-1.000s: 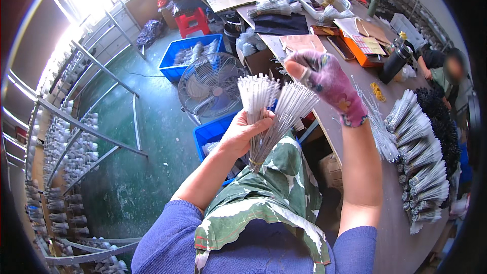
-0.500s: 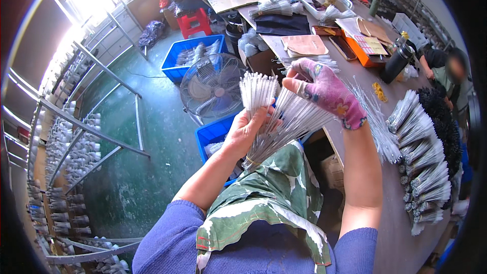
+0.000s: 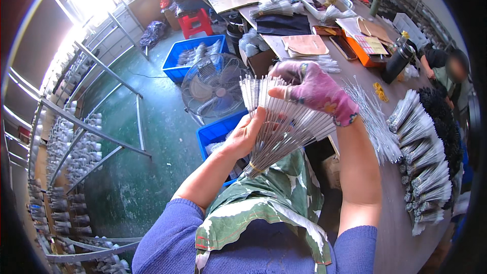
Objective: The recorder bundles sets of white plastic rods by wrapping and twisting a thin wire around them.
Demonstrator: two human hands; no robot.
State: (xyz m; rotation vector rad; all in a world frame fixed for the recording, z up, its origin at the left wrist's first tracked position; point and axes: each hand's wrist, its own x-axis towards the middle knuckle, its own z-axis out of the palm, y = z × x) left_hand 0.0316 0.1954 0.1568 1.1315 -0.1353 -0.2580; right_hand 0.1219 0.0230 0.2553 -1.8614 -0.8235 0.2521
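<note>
The left hand (image 3: pixel 246 136) holds the fanned brushes (image 3: pixel 294 129) above the apron (image 3: pixel 264 190), thumb pressed against the stems, fingers partly hidden behind. A band (image 3: pixel 254 167) gathers their lower ends. The gloved right hand (image 3: pixel 312 90) curls its fingers at the bristly tops; I cannot tell whether they pinch any. Bundles (image 3: pixel 426 182) lie on the tabletop (image 3: pixel 394 208).

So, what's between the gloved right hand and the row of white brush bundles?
On the table, loose, thin silvery rods lie between the right hand and the bundles, as the head view shows.
</note>
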